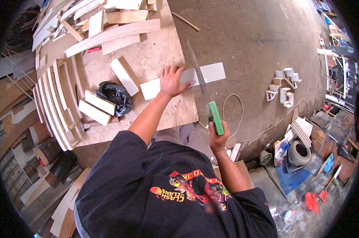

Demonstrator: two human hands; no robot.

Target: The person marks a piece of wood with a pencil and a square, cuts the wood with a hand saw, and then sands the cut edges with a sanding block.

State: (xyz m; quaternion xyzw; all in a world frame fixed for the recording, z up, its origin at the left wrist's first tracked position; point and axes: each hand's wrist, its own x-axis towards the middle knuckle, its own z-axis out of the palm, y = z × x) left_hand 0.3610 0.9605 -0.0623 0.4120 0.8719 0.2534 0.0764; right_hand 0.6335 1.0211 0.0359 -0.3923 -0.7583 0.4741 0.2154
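My left hand (172, 81) grips and holds down a long white board (149, 89) lying across the right edge of the plywood table (159, 113), its right end jutting past the edge. My right hand (218, 134) is closed on the green handle of a hand saw (214, 118). The long blade points away from me and crosses the board just right of my left hand, beyond the table's edge; whether its teeth touch the wood I cannot tell. Left of the board lie a white wood block (123, 77), two similar blocks (99, 102) and a black plastic bag (120, 99).
Planks (112, 37) pile at the table's far end; curved strips (52, 111) line its left side. On the floor to the right are several small wooden box pieces (285, 96), a cord (239, 117), a tyre (299, 154) and scattered scrap. More timber (64, 212) lies at the lower left.
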